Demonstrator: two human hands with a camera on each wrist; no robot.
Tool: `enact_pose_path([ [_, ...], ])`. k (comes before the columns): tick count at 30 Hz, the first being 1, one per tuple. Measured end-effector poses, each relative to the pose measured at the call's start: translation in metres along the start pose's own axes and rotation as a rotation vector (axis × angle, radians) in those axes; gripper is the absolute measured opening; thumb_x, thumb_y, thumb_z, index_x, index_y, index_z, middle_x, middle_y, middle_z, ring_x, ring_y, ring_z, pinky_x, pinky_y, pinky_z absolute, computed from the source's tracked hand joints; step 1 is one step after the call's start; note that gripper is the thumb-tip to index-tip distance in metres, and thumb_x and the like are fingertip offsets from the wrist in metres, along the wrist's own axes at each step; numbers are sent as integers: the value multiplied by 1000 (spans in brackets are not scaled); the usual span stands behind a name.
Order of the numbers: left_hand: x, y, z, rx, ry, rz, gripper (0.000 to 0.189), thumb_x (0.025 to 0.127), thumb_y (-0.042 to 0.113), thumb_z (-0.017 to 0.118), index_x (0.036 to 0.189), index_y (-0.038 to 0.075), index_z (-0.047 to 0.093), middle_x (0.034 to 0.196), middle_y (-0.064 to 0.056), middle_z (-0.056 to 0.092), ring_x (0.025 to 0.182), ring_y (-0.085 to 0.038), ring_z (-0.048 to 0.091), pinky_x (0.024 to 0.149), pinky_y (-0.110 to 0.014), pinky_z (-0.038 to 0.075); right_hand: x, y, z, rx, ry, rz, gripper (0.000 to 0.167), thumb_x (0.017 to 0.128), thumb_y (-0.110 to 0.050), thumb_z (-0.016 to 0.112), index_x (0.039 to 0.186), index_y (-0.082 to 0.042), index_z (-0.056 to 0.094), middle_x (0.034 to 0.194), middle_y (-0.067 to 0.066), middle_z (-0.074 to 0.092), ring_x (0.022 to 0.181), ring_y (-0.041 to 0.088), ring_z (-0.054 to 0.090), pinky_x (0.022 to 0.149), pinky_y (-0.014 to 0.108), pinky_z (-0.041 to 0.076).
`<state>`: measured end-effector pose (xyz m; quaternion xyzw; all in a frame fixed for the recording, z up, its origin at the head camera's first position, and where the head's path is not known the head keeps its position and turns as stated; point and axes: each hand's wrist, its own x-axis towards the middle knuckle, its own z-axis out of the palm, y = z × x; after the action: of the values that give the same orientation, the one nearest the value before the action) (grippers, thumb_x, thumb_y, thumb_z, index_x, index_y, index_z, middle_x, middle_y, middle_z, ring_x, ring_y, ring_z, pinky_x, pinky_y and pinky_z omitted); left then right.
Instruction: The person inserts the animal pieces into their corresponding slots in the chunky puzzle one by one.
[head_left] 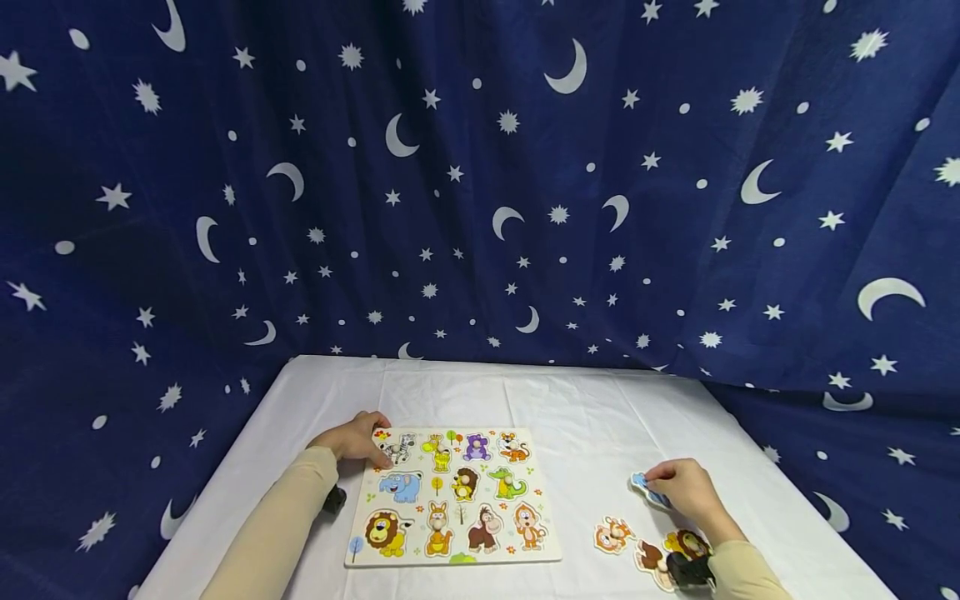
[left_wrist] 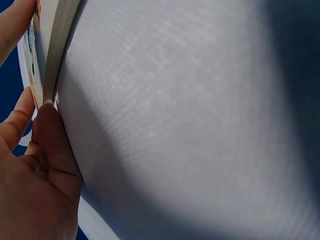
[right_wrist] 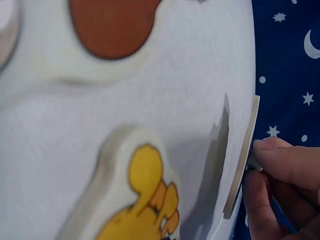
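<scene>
My left hand (head_left: 352,437) holds the top left corner of a white wooden puzzle board (head_left: 547,546) printed with colourful animals. Its thumb lies over the edge near the zebra (head_left: 403,448), and other fingers touch the back edge. In the left wrist view, fingertips (left_wrist: 50,117) meet the board's side (left_wrist: 59,45). Off to the right, my right hand (head_left: 688,492) pinches a blue puzzle piece (head_left: 641,481) by its small knob. Seen edge-on in the right wrist view, that piece (right_wrist: 241,162) is tilted up above the white cloth.
Below the right hand lie loose pieces: a monkey (head_left: 612,535), a brown ape (head_left: 649,557) and a lion (head_left: 688,543), partly covered by the wrist camera (head_left: 688,570). White cloth (head_left: 577,417) covers the table. A dark blue star-and-moon curtain (head_left: 480,167) hangs behind.
</scene>
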<state>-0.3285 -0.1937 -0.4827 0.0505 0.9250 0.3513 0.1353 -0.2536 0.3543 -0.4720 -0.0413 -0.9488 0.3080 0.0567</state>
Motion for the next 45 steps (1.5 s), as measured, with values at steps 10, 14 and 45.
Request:
enact_pose_path([
  [10, 1, -2, -2, 11, -1, 2, 66, 63, 20, 92, 118, 9, 57, 113, -11, 52, 100, -26, 52, 98, -46, 39, 2, -10, 5, 38, -17, -13, 7, 82, -4, 72, 87, -2, 77, 88, 11, 74, 75, 14, 59, 64, 28, 45],
  [14, 1, -1, -2, 10, -1, 9, 65, 63, 19, 92, 117, 8, 58, 111, -11, 52, 99, -26, 52, 97, -45, 39, 1, -16, 6, 61, -16, -17, 8, 81, -3, 72, 87, -1, 76, 87, 11, 74, 73, 14, 58, 62, 27, 45],
  [45, 0, 0, -1, 21, -8, 3, 67, 64, 22, 92, 119, 8, 57, 111, -12, 52, 100, -27, 51, 98, -45, 39, -1, -71, 32, 242, -101, -97, 6, 81, 5, 71, 85, 4, 74, 81, 10, 72, 68, 12, 58, 58, 24, 47],
])
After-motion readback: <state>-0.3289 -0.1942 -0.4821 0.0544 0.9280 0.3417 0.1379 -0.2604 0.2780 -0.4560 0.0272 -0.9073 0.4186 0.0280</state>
